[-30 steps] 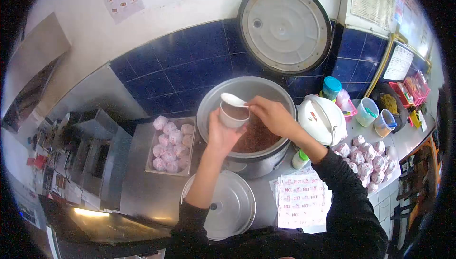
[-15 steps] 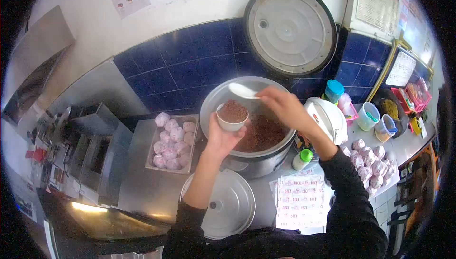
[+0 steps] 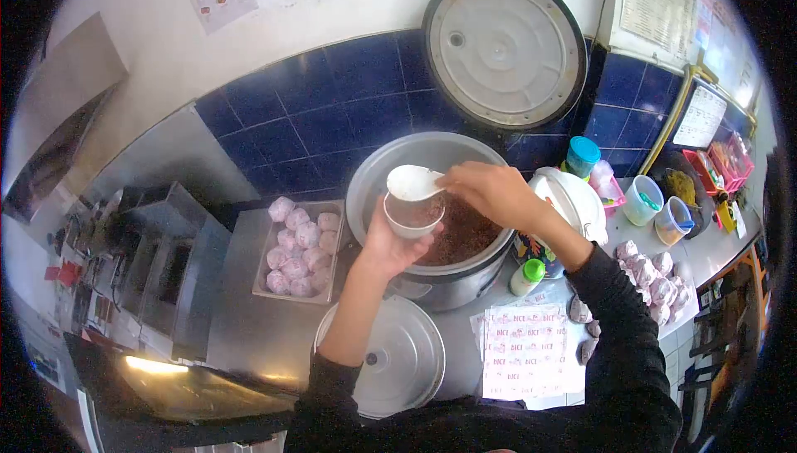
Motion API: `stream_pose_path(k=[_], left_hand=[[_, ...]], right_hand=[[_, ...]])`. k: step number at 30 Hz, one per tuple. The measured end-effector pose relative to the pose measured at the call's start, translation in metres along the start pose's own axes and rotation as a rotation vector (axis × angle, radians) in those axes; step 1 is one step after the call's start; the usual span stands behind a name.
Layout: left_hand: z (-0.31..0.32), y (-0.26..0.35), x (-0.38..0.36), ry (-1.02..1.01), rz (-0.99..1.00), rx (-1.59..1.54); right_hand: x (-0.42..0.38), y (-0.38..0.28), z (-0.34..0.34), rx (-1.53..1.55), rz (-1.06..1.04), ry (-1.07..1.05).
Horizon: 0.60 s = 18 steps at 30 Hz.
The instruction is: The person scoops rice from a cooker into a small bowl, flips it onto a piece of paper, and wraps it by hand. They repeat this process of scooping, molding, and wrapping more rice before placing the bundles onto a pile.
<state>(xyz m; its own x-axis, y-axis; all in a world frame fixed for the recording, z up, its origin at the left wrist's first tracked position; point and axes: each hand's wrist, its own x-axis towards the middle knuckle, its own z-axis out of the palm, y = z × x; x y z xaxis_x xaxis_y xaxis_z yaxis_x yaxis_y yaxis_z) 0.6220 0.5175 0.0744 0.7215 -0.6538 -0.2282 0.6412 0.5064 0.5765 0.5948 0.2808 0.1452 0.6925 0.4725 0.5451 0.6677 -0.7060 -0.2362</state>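
My left hand [image 3: 388,247] is wrapped round a small white bowl [image 3: 413,228] filled with brown rice-like food. In my right hand [image 3: 491,195] is a white rice paddle [image 3: 413,181], its blade lying over the top of the bowl and hiding part of the food. Both hands are above a large cooker pot [image 3: 365,171], with more of the reddish-brown rice [image 3: 465,233] inside it. Behind, the cooker's round lid [image 3: 505,50] stands raised on its hinge.
To the left, a metal tray [image 3: 332,283] holds several paper-wrapped balls [image 3: 295,269]. A loose pot lid [image 3: 398,353] lies in front. Printed wrapping sheets [image 3: 523,353], a green-capped bottle [image 3: 528,277], a white lidded container [image 3: 573,204] and more wrapped balls [image 3: 656,283] are at the right.
The rice paddle has come down from above the pot onto the bowl's top, moving left. The food mound now looks lower under the blade. My left hand still holds the bowl.
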Motion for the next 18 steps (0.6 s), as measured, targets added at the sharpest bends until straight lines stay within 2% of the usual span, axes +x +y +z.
stream_pose_path(k=[1,2,5,6,8,9,12,13,14,16,18], left_hand=[[0.001,0.001,-0.001,-0.040,0.006,-0.006],[0.003,0.001,-0.002,-0.040,0.010,-0.006],[0.007,0.006,-0.007,0.010,0.123,0.147],[0.006,0.005,-0.007,0.012,0.124,0.148],[0.005,0.005,-0.005,0.044,0.197,0.161],[0.004,0.003,-0.003,0.044,0.192,0.159],[0.002,0.000,-0.001,0.080,0.182,0.127],[0.001,-0.001,-0.001,0.099,0.177,0.128],[-0.001,-0.003,-0.001,0.117,0.169,0.128],[-0.003,-0.003,-0.002,0.039,0.168,0.136],[0.000,-0.002,-0.001,0.059,0.179,0.161]], right_hand=[[0.002,0.007,0.002,0.137,-0.037,0.105],[0.001,0.013,0.000,0.137,-0.040,0.105],[0.003,0.010,-0.017,0.667,0.376,-0.007],[0.002,0.007,-0.016,0.668,0.376,-0.007],[-0.002,0.000,-0.012,0.750,0.472,-0.186],[-0.003,-0.006,0.000,0.678,0.318,-0.092],[-0.002,-0.017,-0.010,0.667,0.301,-0.210],[0.000,-0.021,-0.014,0.700,0.354,-0.232],[0.001,-0.022,-0.015,0.702,0.357,-0.231],[0.005,-0.021,-0.019,0.770,0.512,-0.142],[0.005,-0.015,-0.009,0.689,0.465,-0.126]])
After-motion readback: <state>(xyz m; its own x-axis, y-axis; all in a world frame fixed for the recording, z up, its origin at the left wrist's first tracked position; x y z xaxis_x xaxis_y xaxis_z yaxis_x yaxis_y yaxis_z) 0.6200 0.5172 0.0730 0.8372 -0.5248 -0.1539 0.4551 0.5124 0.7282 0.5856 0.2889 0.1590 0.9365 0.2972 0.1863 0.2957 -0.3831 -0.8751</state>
